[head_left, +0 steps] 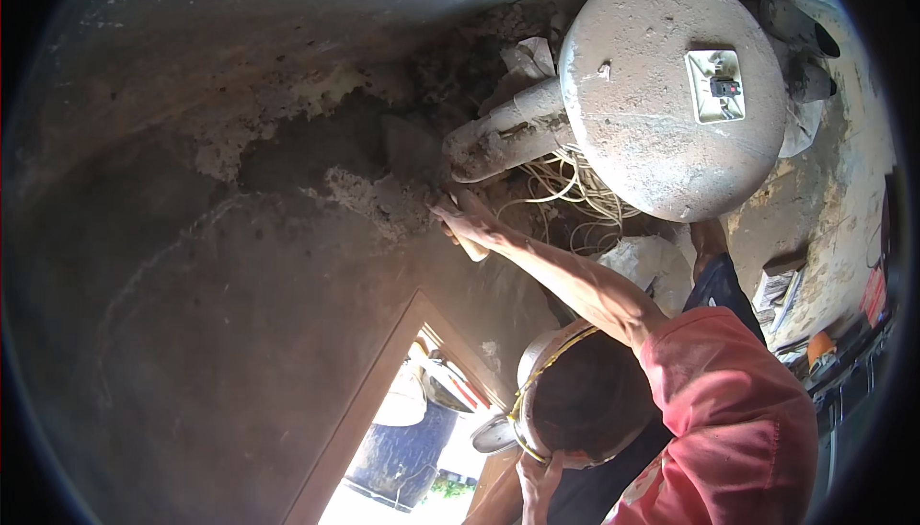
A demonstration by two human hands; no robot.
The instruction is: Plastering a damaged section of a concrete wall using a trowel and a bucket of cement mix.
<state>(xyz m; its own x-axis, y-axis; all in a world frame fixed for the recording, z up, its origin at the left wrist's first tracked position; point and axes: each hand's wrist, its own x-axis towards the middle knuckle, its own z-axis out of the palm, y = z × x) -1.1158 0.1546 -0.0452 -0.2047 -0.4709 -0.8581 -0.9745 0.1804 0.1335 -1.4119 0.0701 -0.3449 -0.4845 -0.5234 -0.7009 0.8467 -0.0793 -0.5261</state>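
My right arm reaches out to the wall. My right hand (465, 221) is closed round the pale handle of a trowel (473, 248), whose grey blade seems to lie against a rough patch of plaster (369, 201). Low in the view, my left hand (542, 475) grips the rim of a round, pan-like container (533, 372) with a yellow edge. Its inside looks dark, and I cannot make out what it holds. A red sleeve covers my right shoulder.
A large round, plaster-splashed top (642, 94) carries a small electrical box (716, 86). Beside it lie a thick tube (508, 132) and coiled pale cable (575, 190). A framed opening (355, 420) shows a blue drum (402, 453) outside.
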